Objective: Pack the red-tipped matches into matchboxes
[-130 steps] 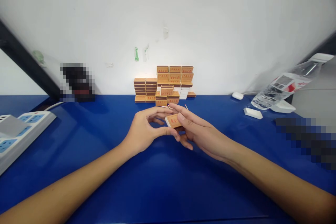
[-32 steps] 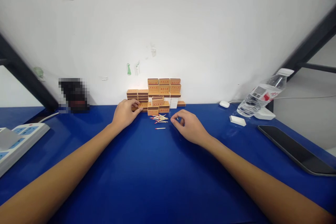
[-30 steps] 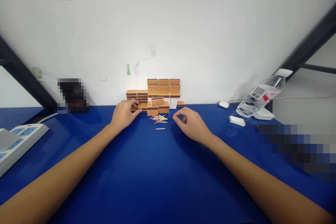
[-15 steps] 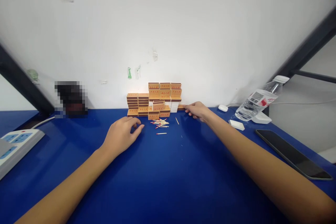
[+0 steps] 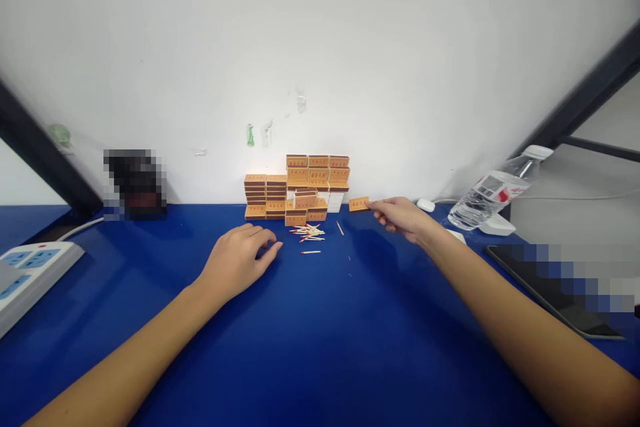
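Note:
In the head view, my right hand (image 5: 397, 217) pinches the right end of an orange matchbox (image 5: 359, 204), just right of the stacked boxes. My left hand (image 5: 243, 253) rests on the blue table with curled fingers, thumb and index apart, holding nothing. Ahead of it stands a stepped stack of matchboxes (image 5: 318, 175) against the wall, taller at its right part. A small heap of matches (image 5: 310, 233) with red heads lies in front of the stack. One single match (image 5: 311, 252) lies nearer to me, and another thin stick (image 5: 340, 228) lies right of the heap.
On the right are a clear water bottle (image 5: 493, 190), small white cases (image 5: 425, 205) with a cable, and a dark phone (image 5: 530, 287), partly pixelated. A white power strip (image 5: 40, 270) sits at the left edge. A pixelated dark object (image 5: 135, 183) stands by the wall (image 5: 400, 67).
My right hand has moved right with the matchbox, which now shows a wide face and stands apart from the stack. My left hand stays nearly in place; the view has shifted slightly.

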